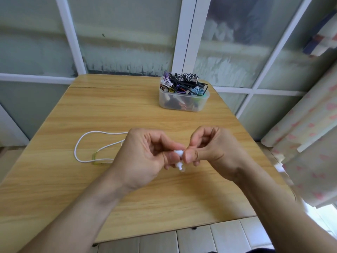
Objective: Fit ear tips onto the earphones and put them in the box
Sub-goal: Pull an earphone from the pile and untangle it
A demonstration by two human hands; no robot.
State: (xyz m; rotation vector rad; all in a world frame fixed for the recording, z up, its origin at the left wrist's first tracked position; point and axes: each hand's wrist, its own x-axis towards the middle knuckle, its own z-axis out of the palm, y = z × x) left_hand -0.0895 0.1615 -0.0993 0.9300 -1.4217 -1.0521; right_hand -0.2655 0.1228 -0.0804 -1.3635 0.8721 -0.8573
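Left hand: my fingers curl round the white earphone and pinch it above the worktop, near its middle.
Right hand: thumb and fingers are curled in, pinching at the tip of the same earphone; whether an ear tip sits between them I cannot tell.
Earphone: it sits between my two hands, touching both; a second small white piece hangs just below my fingers.
Cable: white, it loops on the worktop to the left of my left hand and runs under it.
Box: clear plastic, lid off, heaped with tangled cords, at the far right of the worktop, well apart from both hands.
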